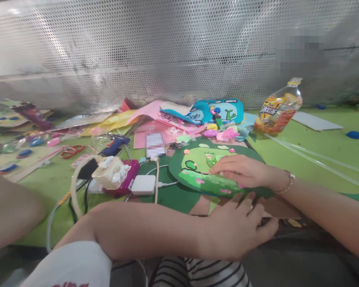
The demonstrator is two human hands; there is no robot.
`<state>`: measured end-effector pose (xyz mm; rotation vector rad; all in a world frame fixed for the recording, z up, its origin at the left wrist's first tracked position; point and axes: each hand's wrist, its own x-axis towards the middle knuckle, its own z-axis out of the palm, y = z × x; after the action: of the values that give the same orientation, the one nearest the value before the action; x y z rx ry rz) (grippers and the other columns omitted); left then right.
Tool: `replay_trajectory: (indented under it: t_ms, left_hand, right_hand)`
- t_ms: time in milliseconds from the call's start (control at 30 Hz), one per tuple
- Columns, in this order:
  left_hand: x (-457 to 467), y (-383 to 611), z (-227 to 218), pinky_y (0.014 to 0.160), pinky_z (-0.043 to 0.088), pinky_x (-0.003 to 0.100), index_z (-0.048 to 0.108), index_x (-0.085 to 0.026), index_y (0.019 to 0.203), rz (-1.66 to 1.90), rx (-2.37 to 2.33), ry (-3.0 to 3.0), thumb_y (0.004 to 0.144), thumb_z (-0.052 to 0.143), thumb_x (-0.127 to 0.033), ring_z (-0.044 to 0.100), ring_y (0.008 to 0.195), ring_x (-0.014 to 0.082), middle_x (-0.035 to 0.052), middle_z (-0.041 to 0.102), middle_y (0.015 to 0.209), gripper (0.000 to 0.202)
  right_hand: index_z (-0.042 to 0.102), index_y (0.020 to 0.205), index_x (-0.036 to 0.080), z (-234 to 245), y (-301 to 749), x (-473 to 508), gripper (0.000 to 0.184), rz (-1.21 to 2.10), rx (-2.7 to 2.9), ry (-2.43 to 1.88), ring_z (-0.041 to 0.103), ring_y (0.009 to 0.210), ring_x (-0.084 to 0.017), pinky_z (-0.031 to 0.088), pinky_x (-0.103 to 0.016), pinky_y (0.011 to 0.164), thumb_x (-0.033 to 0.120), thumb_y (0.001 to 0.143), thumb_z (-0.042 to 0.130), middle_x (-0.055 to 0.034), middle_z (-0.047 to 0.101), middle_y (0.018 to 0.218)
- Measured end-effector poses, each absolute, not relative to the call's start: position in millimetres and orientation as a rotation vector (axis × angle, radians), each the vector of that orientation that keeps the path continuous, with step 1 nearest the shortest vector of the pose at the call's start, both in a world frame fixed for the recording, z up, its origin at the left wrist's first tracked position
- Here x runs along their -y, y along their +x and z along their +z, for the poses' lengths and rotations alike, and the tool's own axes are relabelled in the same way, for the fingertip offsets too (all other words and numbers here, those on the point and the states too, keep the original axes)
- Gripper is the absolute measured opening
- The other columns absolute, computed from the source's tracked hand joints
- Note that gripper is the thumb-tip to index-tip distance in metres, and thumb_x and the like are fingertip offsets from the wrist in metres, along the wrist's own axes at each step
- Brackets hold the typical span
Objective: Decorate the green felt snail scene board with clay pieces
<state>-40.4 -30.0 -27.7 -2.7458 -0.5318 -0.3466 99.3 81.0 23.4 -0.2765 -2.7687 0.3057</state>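
A green foam craft picture [194, 157] with a dark green border lies near the table's front edge. It carries clouds, pink flowers, a small figure and a black-outlined curl. My right hand [242, 169] reaches over it from the right, thumb and fingertips brought together on its surface; whatever they pinch is too small to make out. Stretched across the front, my left hand [237, 227] rests palm down at the picture's near edge with its fingers apart. Dark green sheet [176, 202] shows beneath the picture.
Left of the picture are a white charger [143, 185], a decorated cream block [112, 173], cables and a blue glue gun [116, 145]. Red scissors [73, 151] lie farther left. Behind are blue craft pictures [235, 109]; a drink bottle [277, 111] leans right. Perforated metal [167, 48] backs the table.
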Motion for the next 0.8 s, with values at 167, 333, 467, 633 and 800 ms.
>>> replay_trajectory:
  t_ms: [167,333,467,633,800]
  left_hand:
    - [30.3,-39.8,-27.9,0.096,0.034,0.049,0.038,-0.013,0.132,-0.343,0.54,-2.746,0.088,0.04,-0.03,0.039,0.127,0.0361,0.0221,0.04,0.137,0.048]
    - [31.2,-40.0,-27.2,0.098,0.033,0.049,0.038,-0.015,0.133,-0.329,0.552,-2.731,0.088,0.04,-0.032,0.04,0.127,0.0354,0.0212,0.04,0.137,0.049]
    - [31.0,-40.2,-25.8,0.1,0.03,0.048,0.039,-0.014,0.133,-0.322,0.533,-2.706,0.088,0.04,-0.032,0.041,0.126,0.0347,0.0213,0.041,0.137,0.049]
    - [29.8,-39.3,-28.5,0.1,0.03,0.048,0.037,-0.013,0.134,-0.338,0.527,-2.716,0.086,0.043,-0.032,0.039,0.127,0.0362,0.0212,0.039,0.138,0.051]
    - [28.8,-38.5,-30.0,0.101,0.029,0.048,0.037,-0.012,0.133,-0.344,0.527,-2.734,0.085,0.045,-0.032,0.04,0.126,0.036,0.0217,0.039,0.138,0.052]
  right_hand:
    - [0.06,0.111,0.016,24.3,101.0,-80.7,0.032,0.345,2.761,-0.286,0.06,0.096,-0.016,0.046,-0.029,0.085,0.023,0.096,0.033,-0.0098,0.067,0.105]
    - [0.06,0.108,0.016,25.4,102.3,-80.0,0.032,0.373,2.747,-0.296,0.059,0.093,-0.016,0.046,-0.028,0.083,0.024,0.097,0.032,-0.0092,0.066,0.102]
    - [0.06,0.106,0.015,25.1,104.2,-80.9,0.03,0.384,2.736,-0.287,0.059,0.09,-0.015,0.046,-0.027,0.08,0.023,0.096,0.033,-0.0087,0.066,0.099]
    - [0.06,0.103,0.014,24.5,105.9,-82.7,0.028,0.356,2.73,-0.26,0.059,0.088,-0.015,0.046,-0.027,0.079,0.023,0.096,0.035,-0.0087,0.066,0.095]
    - [0.06,0.101,0.015,24.9,107.4,-83.5,0.027,0.334,2.725,-0.243,0.059,0.087,-0.015,0.046,-0.026,0.078,0.022,0.095,0.035,-0.0084,0.067,0.094]
